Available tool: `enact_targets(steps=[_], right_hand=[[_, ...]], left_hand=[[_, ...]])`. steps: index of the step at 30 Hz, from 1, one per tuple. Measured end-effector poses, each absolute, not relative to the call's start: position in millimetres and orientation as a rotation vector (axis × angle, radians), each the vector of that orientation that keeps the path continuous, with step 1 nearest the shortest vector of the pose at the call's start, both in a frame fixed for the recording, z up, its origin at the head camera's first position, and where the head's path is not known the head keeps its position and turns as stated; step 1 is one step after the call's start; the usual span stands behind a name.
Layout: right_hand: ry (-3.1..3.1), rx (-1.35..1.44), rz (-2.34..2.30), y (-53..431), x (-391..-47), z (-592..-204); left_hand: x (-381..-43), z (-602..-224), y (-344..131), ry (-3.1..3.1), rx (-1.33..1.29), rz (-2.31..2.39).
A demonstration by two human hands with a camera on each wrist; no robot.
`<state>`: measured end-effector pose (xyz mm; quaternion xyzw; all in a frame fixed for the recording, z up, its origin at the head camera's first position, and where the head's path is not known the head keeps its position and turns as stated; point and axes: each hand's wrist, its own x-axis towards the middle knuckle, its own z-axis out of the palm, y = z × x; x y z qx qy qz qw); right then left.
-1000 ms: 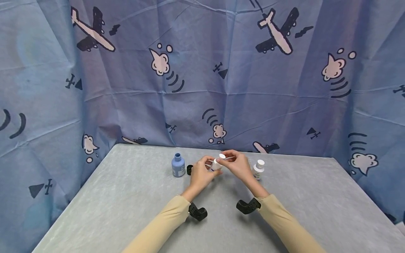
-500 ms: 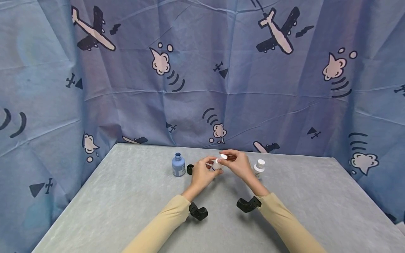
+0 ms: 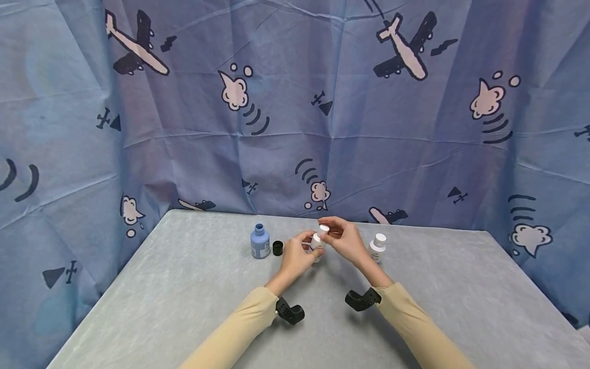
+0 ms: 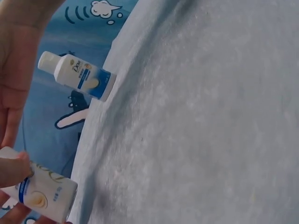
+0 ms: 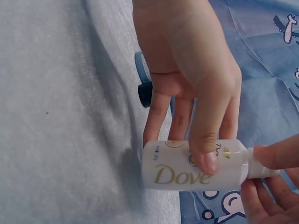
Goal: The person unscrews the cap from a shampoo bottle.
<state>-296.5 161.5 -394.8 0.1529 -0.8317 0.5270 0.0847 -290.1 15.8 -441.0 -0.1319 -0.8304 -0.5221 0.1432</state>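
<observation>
My left hand [image 3: 297, 254] grips a small white Dove bottle [image 5: 163, 163] by its body, thumb across the label in the right wrist view. At the bottle's top, my right hand [image 3: 346, 242] pinches its white cap [image 3: 324, 229] between thumb and fingers; the cap sits at the neck. The bottle leans slightly to the right in the head view, close over the table, its body partly hidden by the left fingers. In the left wrist view, only the bottle's lower part shows beneath the left thumb [image 4: 14, 170].
A second white Dove bottle [image 3: 377, 247], capped, stands upright beyond my right wrist. Left of the hands is a blue bottle [image 3: 260, 245] with an uncovered neck, and a black cap [image 3: 277, 248] lies beside it. A patterned curtain [image 3: 286, 102] hangs behind the grey table [image 3: 207, 307].
My left hand has shifted slightly right and down with the bottle, and more of the bottle's body shows. My right hand stays at the cap, its fingers slightly repositioned.
</observation>
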Motion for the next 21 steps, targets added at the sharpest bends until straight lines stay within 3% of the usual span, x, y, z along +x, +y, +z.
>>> enact_targets(steps=[10,21], right_hand=[[-2.449,0.6,1.553,162.4,-297.9,-398.3],[-2.516,0.169,1.5,158.9,-295.4,-399.5]], left_hand=[[-289.9,-442.6,18.4,-2.416,-0.316,-1.517],[-290.3,-438.9,19.1,-2.407,-0.203,-1.407]])
